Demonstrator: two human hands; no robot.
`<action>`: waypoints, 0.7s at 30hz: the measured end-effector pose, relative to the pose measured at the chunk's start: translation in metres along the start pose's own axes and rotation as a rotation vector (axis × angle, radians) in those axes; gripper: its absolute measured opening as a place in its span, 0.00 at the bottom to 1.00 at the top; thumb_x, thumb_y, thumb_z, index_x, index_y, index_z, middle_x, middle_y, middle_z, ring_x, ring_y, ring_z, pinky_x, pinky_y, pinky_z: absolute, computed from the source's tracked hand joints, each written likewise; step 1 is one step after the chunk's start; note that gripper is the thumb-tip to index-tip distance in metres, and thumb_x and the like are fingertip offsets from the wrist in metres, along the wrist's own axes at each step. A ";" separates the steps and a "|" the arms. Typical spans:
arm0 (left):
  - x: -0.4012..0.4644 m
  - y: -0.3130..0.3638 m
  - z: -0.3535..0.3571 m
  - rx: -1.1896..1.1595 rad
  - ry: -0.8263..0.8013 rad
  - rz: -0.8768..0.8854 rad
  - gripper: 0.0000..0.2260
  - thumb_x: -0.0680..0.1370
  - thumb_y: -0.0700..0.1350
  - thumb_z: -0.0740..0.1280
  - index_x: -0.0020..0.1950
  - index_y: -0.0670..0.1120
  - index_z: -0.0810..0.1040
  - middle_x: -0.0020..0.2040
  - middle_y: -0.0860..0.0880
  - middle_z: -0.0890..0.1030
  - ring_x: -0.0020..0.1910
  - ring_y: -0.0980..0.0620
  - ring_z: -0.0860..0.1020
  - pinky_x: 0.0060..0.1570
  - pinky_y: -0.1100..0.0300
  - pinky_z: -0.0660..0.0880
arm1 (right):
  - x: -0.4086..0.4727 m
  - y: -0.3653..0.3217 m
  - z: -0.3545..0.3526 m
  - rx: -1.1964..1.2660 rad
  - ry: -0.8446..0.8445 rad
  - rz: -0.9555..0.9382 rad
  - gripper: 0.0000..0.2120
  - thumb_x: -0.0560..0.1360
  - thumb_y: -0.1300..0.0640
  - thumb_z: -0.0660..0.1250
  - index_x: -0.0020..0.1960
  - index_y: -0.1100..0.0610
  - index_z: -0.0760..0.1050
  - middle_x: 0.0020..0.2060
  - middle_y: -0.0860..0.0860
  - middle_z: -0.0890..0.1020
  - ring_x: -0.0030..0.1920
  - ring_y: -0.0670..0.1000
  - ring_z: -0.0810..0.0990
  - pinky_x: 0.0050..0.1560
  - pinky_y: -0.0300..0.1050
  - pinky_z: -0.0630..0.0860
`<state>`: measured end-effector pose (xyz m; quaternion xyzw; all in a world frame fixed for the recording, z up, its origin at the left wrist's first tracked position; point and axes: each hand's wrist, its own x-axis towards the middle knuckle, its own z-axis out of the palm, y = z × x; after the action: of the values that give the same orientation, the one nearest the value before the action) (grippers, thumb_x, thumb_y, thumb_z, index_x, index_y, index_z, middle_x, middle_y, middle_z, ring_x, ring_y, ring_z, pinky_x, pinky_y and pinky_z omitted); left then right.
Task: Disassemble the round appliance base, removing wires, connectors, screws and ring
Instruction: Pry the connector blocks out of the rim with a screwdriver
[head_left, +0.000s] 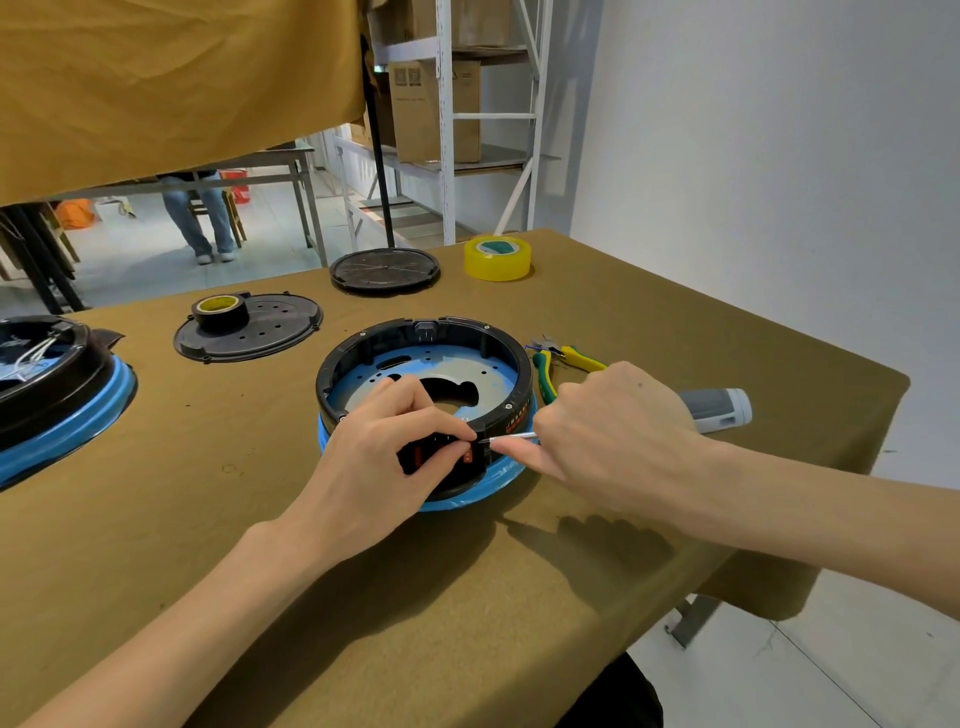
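Round appliance base (415, 364): black ring over blue rim, on the olive-covered table (260, 519), centre. Left hand (384, 462): fingers curled over the near wall, pinching a black-and-red connector block. Right hand (613, 431): closed around a thin metal screwdriver (511, 437), tip at the block. Pliers (563, 361) just beyond; yellow tape roll (497, 258) farther back.
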<state>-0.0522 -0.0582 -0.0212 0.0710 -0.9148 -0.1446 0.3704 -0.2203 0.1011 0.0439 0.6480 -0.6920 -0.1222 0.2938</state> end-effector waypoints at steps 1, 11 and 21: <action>0.000 0.000 0.000 -0.003 0.007 0.000 0.08 0.77 0.49 0.71 0.54 0.51 0.85 0.44 0.56 0.75 0.46 0.56 0.73 0.43 0.60 0.73 | 0.001 0.000 0.000 0.007 0.006 -0.004 0.33 0.83 0.34 0.43 0.27 0.53 0.60 0.20 0.46 0.60 0.20 0.47 0.59 0.24 0.41 0.55; 0.003 0.003 -0.001 -0.036 0.033 -0.002 0.11 0.77 0.53 0.68 0.52 0.51 0.87 0.41 0.54 0.78 0.42 0.53 0.76 0.40 0.52 0.77 | 0.005 0.007 0.023 0.037 0.124 -0.031 0.34 0.82 0.35 0.47 0.23 0.53 0.56 0.18 0.45 0.54 0.16 0.46 0.55 0.20 0.37 0.58; 0.003 0.000 -0.001 -0.024 0.034 -0.012 0.13 0.78 0.53 0.68 0.60 0.53 0.84 0.41 0.56 0.77 0.42 0.55 0.75 0.39 0.56 0.73 | 0.013 0.018 0.035 0.048 0.119 -0.159 0.38 0.80 0.33 0.35 0.27 0.53 0.67 0.19 0.45 0.62 0.19 0.46 0.67 0.22 0.39 0.67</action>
<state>-0.0536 -0.0588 -0.0184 0.0743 -0.9062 -0.1565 0.3858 -0.2549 0.0830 0.0289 0.7139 -0.6223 -0.0899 0.3083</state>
